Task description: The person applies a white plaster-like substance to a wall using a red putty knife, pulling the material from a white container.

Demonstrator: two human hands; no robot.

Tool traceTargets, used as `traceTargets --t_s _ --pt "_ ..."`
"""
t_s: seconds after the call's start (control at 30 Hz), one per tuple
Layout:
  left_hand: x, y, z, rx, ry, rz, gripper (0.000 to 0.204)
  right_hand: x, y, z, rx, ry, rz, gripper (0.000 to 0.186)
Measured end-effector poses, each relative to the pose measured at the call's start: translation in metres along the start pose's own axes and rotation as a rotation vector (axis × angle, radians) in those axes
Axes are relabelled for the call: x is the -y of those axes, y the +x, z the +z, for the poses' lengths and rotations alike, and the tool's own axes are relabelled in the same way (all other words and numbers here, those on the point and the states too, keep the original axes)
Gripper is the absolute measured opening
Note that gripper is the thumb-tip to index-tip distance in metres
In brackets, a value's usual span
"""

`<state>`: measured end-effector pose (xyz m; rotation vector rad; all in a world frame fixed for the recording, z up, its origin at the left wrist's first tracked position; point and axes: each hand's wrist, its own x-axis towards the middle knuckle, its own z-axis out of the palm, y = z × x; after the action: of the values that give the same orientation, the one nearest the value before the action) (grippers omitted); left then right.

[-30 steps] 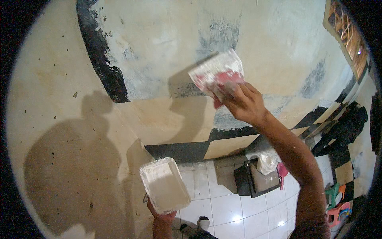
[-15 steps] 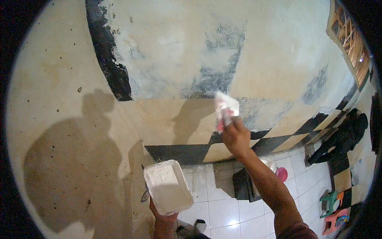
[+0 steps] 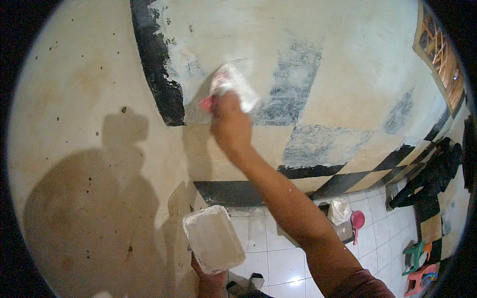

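Note:
My right hand [image 3: 231, 119] is closed on a putty knife [image 3: 238, 84] with a red grip and a wide blade smeared white. The blade lies at the wall [image 3: 348, 59], on a whitish patch right of the rough black band [image 3: 156, 64]. Low in the view, my left hand [image 3: 209, 279] holds a rectangular white tub [image 3: 214, 241] from beneath, its rim crusted with dried filler. Pale filler coats the inside of the tub. Most of the left fingers are hidden under it.
Black and cream checks [image 3: 233, 192] run along the wall's foot above white floor tiles [image 3: 288, 263]. A pink dipper [image 3: 357, 218] lies beside a white bag [image 3: 340, 211]. Farther right are a person in dark clothes [image 3: 430, 171], a green stool [image 3: 412, 257] and a red stool [image 3: 420, 279].
My right hand has moved the putty knife up and left across the wall, from above the lower checks to near the black band. The tub has hardly shifted in my left hand.

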<state>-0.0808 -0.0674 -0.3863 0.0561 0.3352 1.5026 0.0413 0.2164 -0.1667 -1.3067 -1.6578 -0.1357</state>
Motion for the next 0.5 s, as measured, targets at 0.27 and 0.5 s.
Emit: traceTargets --t_s 0.27,0.5 --pt "-0.007 -0.006 0.029 -0.053 0.053 0.142 0.057 -0.03 -0.004 -0.098 -0.33 -0.2 -0.142 0.03" --pt "0.009 0.0 0.031 -0.059 -0.052 0.007 0.054 -0.181 -0.012 -0.106 0.027 -0.717 -0.796 0.037"
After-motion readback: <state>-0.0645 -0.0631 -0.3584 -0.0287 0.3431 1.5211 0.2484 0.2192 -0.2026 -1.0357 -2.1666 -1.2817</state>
